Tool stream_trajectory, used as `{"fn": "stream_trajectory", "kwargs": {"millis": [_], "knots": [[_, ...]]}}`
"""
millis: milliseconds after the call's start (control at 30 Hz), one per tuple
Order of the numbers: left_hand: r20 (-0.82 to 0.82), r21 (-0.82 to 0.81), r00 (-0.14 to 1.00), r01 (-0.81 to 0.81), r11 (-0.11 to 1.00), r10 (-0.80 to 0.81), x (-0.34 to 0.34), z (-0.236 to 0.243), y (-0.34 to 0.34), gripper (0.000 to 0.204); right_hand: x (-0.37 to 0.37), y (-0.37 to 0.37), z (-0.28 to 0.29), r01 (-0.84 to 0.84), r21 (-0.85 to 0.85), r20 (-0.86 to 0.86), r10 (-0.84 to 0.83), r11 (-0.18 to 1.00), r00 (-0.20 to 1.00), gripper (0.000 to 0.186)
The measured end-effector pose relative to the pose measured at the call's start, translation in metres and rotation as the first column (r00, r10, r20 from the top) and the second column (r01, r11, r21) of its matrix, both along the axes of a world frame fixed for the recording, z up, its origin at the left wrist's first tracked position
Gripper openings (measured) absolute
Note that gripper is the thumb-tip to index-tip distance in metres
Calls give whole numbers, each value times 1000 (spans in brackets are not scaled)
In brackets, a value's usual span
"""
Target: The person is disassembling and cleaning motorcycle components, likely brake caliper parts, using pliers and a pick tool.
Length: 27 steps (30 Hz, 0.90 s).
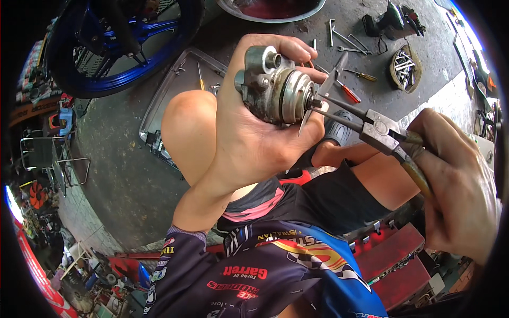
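My left hand (249, 140) is wrapped round a grey metal housing (262, 93) with a short pipe stub and stepped round rings, its shaft end facing right. A thin flat metal piece (330, 79), seen nearly edge-on, stands across that end beside my fingers. In my right hand (458, 175), closed round the handles, are circlip pliers (379, 130). Their two long, slightly parted tips reach the shaft end; whether they grip anything there is too small to tell.
A blue-rimmed wheel (116, 87) stands at the upper left, near a metal basin (275, 19). On the floor are a clear tray (154, 100), wrenches (350, 46), a red screwdriver (349, 92), a green tool (395, 22) and a tool-filled container (393, 71). Red toolboxes (395, 254) sit lower right.
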<state>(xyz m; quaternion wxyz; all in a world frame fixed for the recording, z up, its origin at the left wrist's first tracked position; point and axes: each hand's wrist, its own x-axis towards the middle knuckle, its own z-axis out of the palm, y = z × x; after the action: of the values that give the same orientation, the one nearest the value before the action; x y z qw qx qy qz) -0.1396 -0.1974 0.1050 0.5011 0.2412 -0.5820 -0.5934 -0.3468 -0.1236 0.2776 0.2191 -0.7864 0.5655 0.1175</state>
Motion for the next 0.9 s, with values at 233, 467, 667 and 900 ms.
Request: {"fn": "stream_trajectory", "kwargs": {"millis": [233, 467, 667, 900], "knots": [[-100, 176, 995, 10, 984, 8, -3, 9, 1, 63, 11, 4, 8, -3, -25, -127, 0, 1000, 992, 52], [-99, 156, 995, -11, 988, 27, -7, 7, 3, 64, 29, 15, 6, 34, -86, -232, -53, 996, 971, 43], [-100, 164, 995, -7, 986, 24, -6, 8, 4, 64, 35, 16, 11, 108, -41, -213, -114, 993, 970, 42], [-103, 150, 995, 5, 989, 11, -6, 8, 2, 64, 34, 13, 10, 67, -46, -295, -77, 997, 952, 41]]}}
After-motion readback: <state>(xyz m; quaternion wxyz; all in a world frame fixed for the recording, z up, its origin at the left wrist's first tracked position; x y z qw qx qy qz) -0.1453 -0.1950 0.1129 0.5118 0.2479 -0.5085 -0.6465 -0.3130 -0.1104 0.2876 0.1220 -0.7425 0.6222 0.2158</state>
